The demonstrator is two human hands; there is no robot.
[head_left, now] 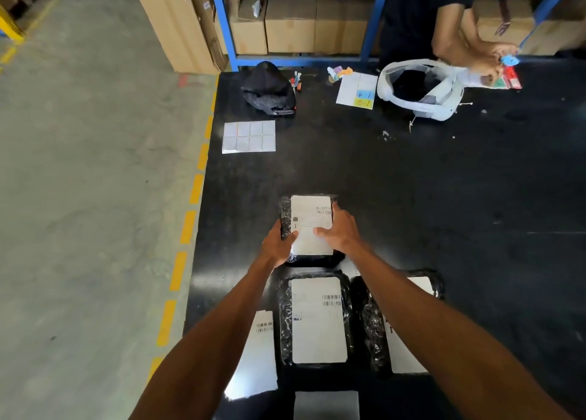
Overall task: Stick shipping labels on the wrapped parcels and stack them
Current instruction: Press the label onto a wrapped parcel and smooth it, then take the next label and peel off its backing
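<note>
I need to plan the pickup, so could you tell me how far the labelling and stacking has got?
Done: the two near parcels, middle parcel and right parcel, carry labels. In hand: the left hand grips the far parcel while the right hand presses its label. Left: no parcel lies on another yet, and a loose label waits on the table.

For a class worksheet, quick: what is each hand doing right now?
Left hand: grips the left edge of the far parcel.
Right hand: open, pressing flat on its label.
</note>
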